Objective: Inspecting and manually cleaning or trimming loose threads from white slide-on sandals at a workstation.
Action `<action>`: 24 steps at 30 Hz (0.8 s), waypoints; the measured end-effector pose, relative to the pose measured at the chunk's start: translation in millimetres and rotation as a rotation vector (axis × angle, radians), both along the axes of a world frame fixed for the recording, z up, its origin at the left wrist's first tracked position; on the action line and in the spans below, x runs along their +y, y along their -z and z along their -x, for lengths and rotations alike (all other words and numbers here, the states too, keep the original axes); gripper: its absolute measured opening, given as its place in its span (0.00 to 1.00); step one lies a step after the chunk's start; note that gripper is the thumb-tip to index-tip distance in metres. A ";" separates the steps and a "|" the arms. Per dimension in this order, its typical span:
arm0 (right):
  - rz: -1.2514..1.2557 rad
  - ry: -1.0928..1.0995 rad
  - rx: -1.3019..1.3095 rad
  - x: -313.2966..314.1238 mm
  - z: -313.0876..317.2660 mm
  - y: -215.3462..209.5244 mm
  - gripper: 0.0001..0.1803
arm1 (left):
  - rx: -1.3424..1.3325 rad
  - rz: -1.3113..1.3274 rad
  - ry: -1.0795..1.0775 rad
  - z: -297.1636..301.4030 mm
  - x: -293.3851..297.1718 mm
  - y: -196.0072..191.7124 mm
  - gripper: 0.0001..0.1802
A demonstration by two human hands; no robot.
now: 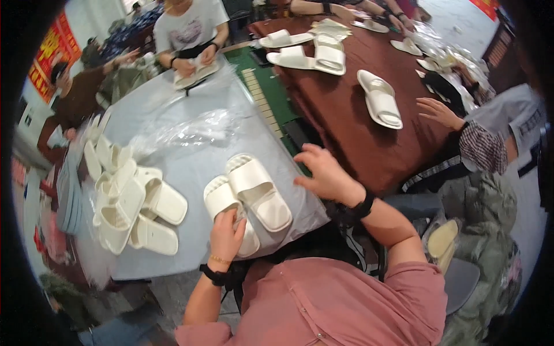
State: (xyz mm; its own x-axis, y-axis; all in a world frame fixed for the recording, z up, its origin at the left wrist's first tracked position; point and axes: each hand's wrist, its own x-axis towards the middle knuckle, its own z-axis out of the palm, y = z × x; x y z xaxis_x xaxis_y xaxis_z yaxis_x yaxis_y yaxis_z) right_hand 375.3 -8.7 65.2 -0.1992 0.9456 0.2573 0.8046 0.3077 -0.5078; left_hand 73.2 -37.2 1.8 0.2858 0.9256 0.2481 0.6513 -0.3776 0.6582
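Two cream-white slippers lie side by side on the grey-covered table before me. My left hand (227, 235) rests on the left slipper (222, 199); its bent fingers grip at the edge of the strap, and the fingertips are partly hidden. The right slipper (259, 193) lies flat, tilted slightly against the first, with no hand on it. My right hand (326, 170) is raised past the table's right edge, apart from the slippers. Its fingers are spread and nothing is in them.
A pile of white slippers (124, 207) lies at the left, beside a clear plastic bag (190, 130). Across the table a person handles a slipper (197, 75). On the brown table (352, 132) at the right are more slippers (381, 101) and a co-worker's hand (441, 112).
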 end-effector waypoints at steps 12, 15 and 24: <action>0.032 0.944 -0.133 43.1 -218.1 -33.6 0.39 | 0.188 0.075 -0.113 -24.4 25.1 -1.4 0.23; 0.053 0.599 0.468 33.7 -235.2 -15.5 0.33 | 0.205 0.116 -0.182 -27.7 41.4 2.9 0.24; 0.073 0.705 0.215 62.6 -261.6 5.5 0.50 | 0.152 0.055 -0.253 -31.2 63.4 5.4 0.20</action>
State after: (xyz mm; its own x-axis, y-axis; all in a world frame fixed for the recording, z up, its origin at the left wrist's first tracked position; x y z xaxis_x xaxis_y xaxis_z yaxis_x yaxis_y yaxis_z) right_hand 636.9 54.0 59.7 0.5094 0.8467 0.1537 0.6790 -0.2858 -0.6762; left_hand 104.4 26.2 -3.6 0.0746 0.9831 0.1673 0.8127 -0.1572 0.5611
